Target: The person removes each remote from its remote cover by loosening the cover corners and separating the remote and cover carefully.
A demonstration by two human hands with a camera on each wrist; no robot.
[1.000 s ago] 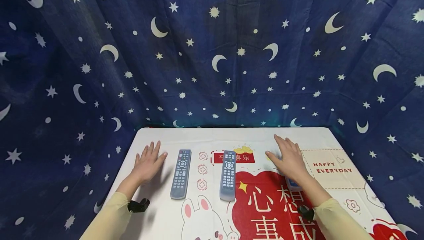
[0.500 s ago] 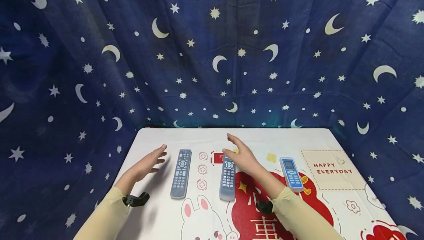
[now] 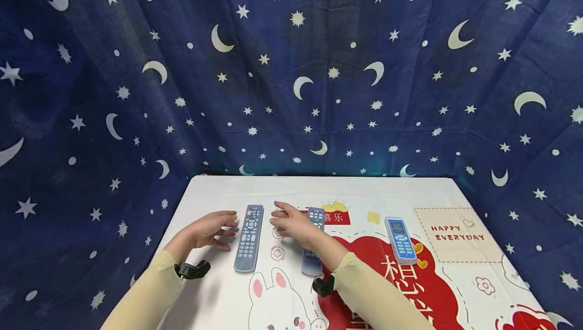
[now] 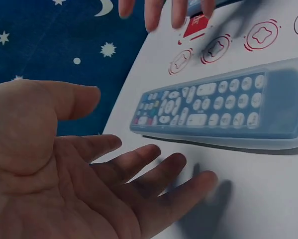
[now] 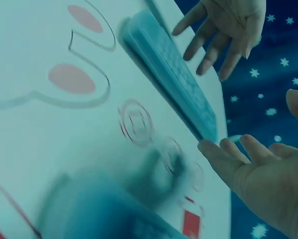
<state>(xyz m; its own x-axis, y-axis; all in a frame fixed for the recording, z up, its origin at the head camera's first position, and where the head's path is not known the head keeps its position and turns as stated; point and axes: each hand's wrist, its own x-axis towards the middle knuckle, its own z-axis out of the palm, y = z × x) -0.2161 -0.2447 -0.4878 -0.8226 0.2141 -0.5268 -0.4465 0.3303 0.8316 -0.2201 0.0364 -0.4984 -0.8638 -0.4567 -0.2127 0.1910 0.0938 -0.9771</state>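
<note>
A grey-blue remote control (image 3: pixel 248 239) lies on the table between my two hands. Just left of it, my left hand (image 3: pixel 207 231) hovers with fingers spread, palm toward the remote, touching nothing. From the other side my right hand (image 3: pixel 298 226) hangs in the air, fingers loosely extended and apart from the remote. Below the right hand and wrist lies a second grey-blue remote control (image 3: pixel 313 265), partly hidden by them. In the left wrist view the first remote's buttons (image 4: pixel 203 104) face up, and the left fingers (image 4: pixel 153 174) stop short of its edge.
A smaller blue and white remote control (image 3: pixel 401 240) lies farther right on the table. The white table (image 3: pixel 227 188) has a printed cover with a rabbit (image 3: pixel 278 299) and red shapes. A dark blue star-and-moon curtain (image 3: pixel 291 117) stands behind and at both sides.
My right hand has swung left from over the small blue and white remote, past the middle one. The left hand has turned its palm inward and moved slightly right toward the first remote.
</note>
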